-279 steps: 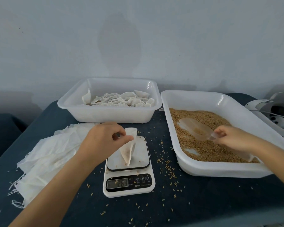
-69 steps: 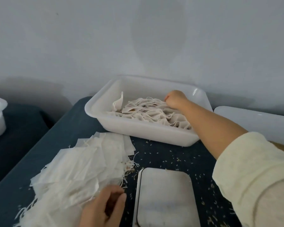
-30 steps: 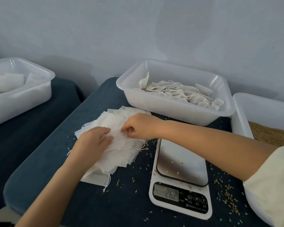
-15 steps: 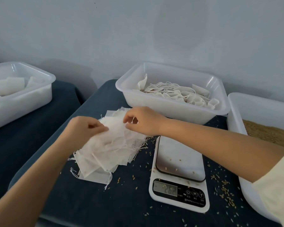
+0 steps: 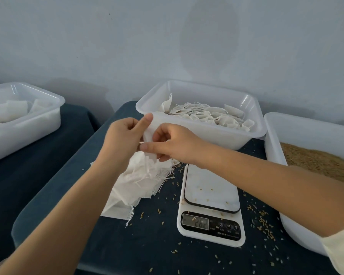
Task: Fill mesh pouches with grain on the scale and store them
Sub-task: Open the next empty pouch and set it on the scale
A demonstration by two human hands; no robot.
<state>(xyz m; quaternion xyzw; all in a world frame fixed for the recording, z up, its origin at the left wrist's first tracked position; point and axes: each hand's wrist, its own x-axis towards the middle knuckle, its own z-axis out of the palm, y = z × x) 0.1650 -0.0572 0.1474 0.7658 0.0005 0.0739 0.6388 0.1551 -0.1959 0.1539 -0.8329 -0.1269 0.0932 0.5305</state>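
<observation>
Pouch (image 5: 149, 127): you pinch it in both hands, left hand (image 5: 123, 139), right hand (image 5: 173, 143), parting its mouth for filling; pile (image 5: 139, 179) beneath your grip, scale (image 5: 211, 203) just right.

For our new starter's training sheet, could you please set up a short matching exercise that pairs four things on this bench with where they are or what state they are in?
Things:
1. empty mesh pouch
2. kitchen scale
3. grain tray
4. tray of filled pouches

Place or state:
a. at the right edge of the table
b. held up between both hands
c. platform bare but for a few stray grains
d. at the back of the table, by the wall

Pairs: 1-b, 2-c, 3-a, 4-d
</observation>
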